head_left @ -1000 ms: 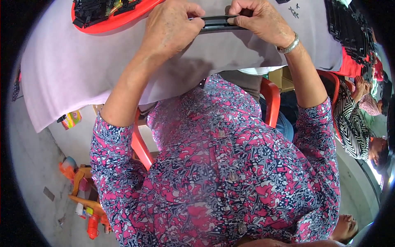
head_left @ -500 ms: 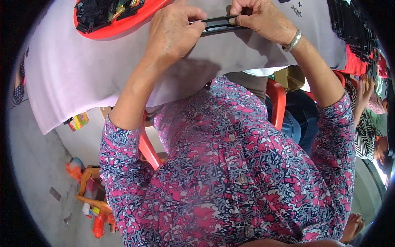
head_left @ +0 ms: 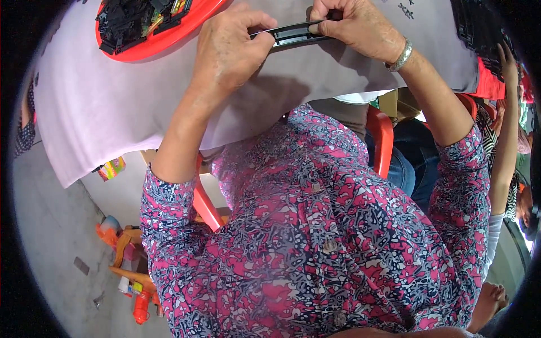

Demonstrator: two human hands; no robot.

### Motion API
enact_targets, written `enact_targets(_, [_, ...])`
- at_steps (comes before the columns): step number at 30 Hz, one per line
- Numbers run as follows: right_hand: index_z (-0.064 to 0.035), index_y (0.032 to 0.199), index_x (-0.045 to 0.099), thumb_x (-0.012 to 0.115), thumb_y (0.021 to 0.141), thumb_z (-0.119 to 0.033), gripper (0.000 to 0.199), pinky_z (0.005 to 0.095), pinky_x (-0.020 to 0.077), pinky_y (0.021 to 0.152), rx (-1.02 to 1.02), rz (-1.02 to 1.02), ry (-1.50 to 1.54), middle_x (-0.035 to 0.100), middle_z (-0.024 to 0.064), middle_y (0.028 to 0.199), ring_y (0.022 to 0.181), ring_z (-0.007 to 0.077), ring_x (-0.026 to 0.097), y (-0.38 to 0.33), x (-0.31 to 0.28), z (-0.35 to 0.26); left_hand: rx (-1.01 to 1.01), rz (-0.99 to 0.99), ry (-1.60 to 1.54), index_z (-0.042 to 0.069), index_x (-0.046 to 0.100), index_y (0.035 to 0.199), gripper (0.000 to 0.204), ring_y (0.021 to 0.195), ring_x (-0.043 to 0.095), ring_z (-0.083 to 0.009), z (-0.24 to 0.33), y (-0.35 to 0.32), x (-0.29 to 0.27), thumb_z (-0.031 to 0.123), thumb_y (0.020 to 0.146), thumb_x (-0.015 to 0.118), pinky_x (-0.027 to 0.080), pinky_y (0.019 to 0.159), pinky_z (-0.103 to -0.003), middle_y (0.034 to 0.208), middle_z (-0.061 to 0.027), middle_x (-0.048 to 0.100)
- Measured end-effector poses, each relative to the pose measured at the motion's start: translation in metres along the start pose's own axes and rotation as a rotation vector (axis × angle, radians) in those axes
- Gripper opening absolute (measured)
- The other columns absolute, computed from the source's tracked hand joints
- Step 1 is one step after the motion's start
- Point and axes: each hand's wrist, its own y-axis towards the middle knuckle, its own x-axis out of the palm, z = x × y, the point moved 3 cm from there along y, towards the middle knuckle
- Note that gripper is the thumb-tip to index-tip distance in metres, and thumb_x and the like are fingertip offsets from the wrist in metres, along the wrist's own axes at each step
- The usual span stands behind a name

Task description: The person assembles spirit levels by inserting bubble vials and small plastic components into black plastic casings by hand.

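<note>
- Left hand is pinching the black strip, right of the red tray.
- Right hand is pinching its end farther from the tray; two-ended grip is probably steadying it.
- Tray is holding black parts, presumably preventing scatter.

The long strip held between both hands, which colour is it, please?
The strip is black; it shows best in the head view, the only view.

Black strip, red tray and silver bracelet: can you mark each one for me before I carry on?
Black strip (head_left: 297,39): head view, middle of its length.
Red tray (head_left: 174,37): head view, bare rim.
Silver bracelet (head_left: 402,57): head view, outer face of its band.
</note>
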Motion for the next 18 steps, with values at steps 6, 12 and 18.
enact_targets(6, [-0.0011, 0.078, 0.059, 0.059, 0.082, 0.007, 0.009, 0.0236, 0.0430, 0.056, 0.027, 0.007, -0.011, 0.057, -0.0005, 0.073, 0.064, 0.0065, 0.052, -0.001, -0.003, 0.000, 0.043, 0.006, -0.047, 0.001, 0.073, 0.098, 0.020, 0.070, 0.055, -0.0111, 0.002, -0.001, -0.002, 0.008, 0.080, 0.068, 0.044, 0.064, -0.025, 0.076, -0.0019, 0.054])
enact_targets(12, [-0.0012, 0.078, 0.059, 0.060, 0.082, 0.006, 0.009, 0.0238, 0.0424, 0.055, 0.053, 0.024, -0.023, 0.057, -0.0004, 0.073, 0.064, 0.0065, 0.052, -0.001, -0.001, -0.009, 0.011, -0.020, -0.091, 0.001, 0.073, 0.099, 0.018, 0.072, 0.054, -0.0096, 0.002, -0.001, -0.002, 0.006, 0.082, 0.069, 0.044, 0.065, -0.024, 0.078, -0.0009, 0.055])
enact_targets(18, [-0.0011, 0.078, 0.059, 0.061, 0.082, 0.006, 0.008, 0.0249, 0.0425, 0.053, 0.067, 0.040, -0.054, 0.056, 0.0008, 0.073, 0.062, 0.0075, 0.053, -0.002, -0.002, -0.012, 0.000, -0.038, -0.092, 0.000, 0.073, 0.099, 0.018, 0.072, 0.054, -0.0088, 0.001, 0.001, -0.003, 0.005, 0.082, 0.069, 0.044, 0.065, -0.024, 0.079, 0.0000, 0.055])
